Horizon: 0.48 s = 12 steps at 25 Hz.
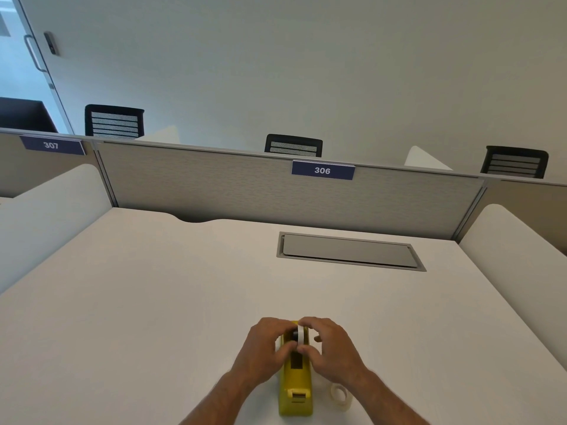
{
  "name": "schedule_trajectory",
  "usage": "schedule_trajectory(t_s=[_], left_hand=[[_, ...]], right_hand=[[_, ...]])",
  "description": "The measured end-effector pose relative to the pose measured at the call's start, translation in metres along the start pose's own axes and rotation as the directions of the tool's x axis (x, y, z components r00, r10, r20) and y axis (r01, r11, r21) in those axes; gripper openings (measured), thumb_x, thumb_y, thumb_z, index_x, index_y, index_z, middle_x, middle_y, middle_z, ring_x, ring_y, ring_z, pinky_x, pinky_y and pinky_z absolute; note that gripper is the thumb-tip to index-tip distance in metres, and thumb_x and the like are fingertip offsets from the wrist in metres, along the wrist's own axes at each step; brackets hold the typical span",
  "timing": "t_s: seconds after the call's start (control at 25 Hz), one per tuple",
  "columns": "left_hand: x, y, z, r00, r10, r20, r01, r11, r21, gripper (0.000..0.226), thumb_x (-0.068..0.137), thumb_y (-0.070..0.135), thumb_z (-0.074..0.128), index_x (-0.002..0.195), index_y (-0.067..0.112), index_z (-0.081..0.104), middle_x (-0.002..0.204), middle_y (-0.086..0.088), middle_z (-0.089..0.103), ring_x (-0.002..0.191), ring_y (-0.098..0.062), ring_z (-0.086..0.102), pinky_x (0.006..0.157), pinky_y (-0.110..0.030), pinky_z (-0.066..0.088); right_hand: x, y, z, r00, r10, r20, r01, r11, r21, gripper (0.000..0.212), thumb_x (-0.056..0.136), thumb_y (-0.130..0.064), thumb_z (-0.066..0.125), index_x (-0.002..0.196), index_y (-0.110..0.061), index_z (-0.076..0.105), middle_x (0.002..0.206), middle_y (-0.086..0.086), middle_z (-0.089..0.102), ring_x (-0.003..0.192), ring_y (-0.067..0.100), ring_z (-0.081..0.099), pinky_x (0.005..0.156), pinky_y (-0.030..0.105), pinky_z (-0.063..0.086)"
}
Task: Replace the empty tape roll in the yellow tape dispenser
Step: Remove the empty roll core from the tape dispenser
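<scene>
The yellow tape dispenser (295, 384) lies lengthwise on the white desk (153, 302), near its front edge. A thin white roll (301, 336) stands upright in the dispenser's far end, on a dark hub. My left hand (264, 348) grips the dispenser's left side there, thumb against the body. My right hand (329, 348) pinches the white roll from the right, fingers curled over its top. A second, clear tape roll (340, 395) lies flat on the desk just right of the dispenser, partly behind my right forearm.
A grey cable hatch (349, 251) is set into the desk at the back right. A grey partition (276, 185) labelled 306 closes the far side. White side panels flank the desk. Black chairs stand beyond the partition.
</scene>
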<state>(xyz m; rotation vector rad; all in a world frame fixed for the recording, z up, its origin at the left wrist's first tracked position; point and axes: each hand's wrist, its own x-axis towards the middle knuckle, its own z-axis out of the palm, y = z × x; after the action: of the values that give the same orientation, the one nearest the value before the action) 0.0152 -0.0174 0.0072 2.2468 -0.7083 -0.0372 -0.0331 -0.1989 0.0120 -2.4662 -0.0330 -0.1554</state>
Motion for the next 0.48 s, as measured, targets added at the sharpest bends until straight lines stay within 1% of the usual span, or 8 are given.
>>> schedule_trajectory(t_s=[0.12, 0.2, 0.24, 0.36, 0.44, 0.48], left_hand=[[-0.001, 0.005, -0.003, 0.999, -0.024, -0.021, 0.022, 0.997, -0.076, 0.035, 0.091, 0.033, 0.064, 0.126, 0.033, 0.061, 0.123, 0.013, 0.067, 0.113, -0.003, 0.056, 0.1, -0.023, 0.045], [-0.002, 0.011, -0.008, 0.999, -0.023, -0.033, 0.017, 0.987, -0.159, 0.034, 0.091, 0.029, 0.065, 0.125, 0.034, 0.063, 0.12, 0.015, 0.069, 0.109, -0.004, 0.061, 0.097, -0.026, 0.051], [-0.003, 0.014, -0.011, 0.999, -0.013, -0.043, 0.003, 0.977, -0.214, 0.034, 0.09, 0.026, 0.066, 0.123, 0.035, 0.064, 0.117, 0.017, 0.071, 0.107, -0.004, 0.063, 0.095, -0.025, 0.053], [-0.008, 0.022, -0.017, 0.997, -0.007, -0.078, -0.021, 0.935, -0.355, 0.037, 0.087, 0.016, 0.069, 0.117, 0.036, 0.068, 0.107, 0.019, 0.074, 0.098, -0.003, 0.069, 0.087, -0.022, 0.057], [-0.011, 0.025, -0.02, 0.996, -0.048, -0.075, 0.013, 0.909, -0.416, 0.036, 0.087, 0.013, 0.07, 0.116, 0.035, 0.07, 0.105, 0.016, 0.075, 0.098, -0.004, 0.07, 0.087, -0.026, 0.058], [-0.013, 0.026, -0.02, 0.996, -0.066, -0.062, 0.031, 0.89, -0.456, 0.035, 0.088, 0.011, 0.069, 0.116, 0.033, 0.071, 0.106, 0.014, 0.076, 0.1, -0.007, 0.07, 0.088, -0.028, 0.059]], right_hand=[[-0.001, -0.01, -0.009, 0.999, -0.007, -0.042, 0.013, 0.99, 0.143, 0.044, 0.08, -0.031, 0.075, 0.121, -0.035, 0.061, 0.118, -0.018, 0.066, 0.105, 0.007, 0.062, 0.086, 0.02, 0.057], [-0.003, -0.017, -0.016, 0.998, -0.001, -0.065, 0.018, 0.964, 0.264, 0.043, 0.079, -0.026, 0.078, 0.117, -0.039, 0.063, 0.113, -0.019, 0.068, 0.102, 0.007, 0.065, 0.08, 0.019, 0.06], [-0.005, -0.021, -0.018, 0.997, 0.013, -0.071, 0.01, 0.947, 0.321, 0.043, 0.079, -0.025, 0.079, 0.116, -0.04, 0.064, 0.113, -0.019, 0.068, 0.101, 0.007, 0.067, 0.079, 0.02, 0.061], [-0.011, -0.03, -0.025, 0.997, 0.065, -0.034, -0.04, 0.874, 0.485, 0.045, 0.076, -0.022, 0.083, 0.115, -0.04, 0.068, 0.115, -0.014, 0.07, 0.102, 0.012, 0.069, 0.079, 0.03, 0.063], [-0.013, -0.032, -0.031, 0.995, 0.101, 0.028, -0.097, 0.794, 0.6, 0.045, 0.071, -0.022, 0.086, 0.111, -0.035, 0.072, 0.113, -0.005, 0.073, 0.101, 0.019, 0.071, 0.081, 0.038, 0.063], [-0.014, -0.032, -0.034, 0.993, 0.105, 0.063, -0.12, 0.735, 0.668, 0.044, 0.07, -0.021, 0.086, 0.111, -0.03, 0.073, 0.112, 0.0, 0.074, 0.1, 0.024, 0.072, 0.08, 0.041, 0.062]])
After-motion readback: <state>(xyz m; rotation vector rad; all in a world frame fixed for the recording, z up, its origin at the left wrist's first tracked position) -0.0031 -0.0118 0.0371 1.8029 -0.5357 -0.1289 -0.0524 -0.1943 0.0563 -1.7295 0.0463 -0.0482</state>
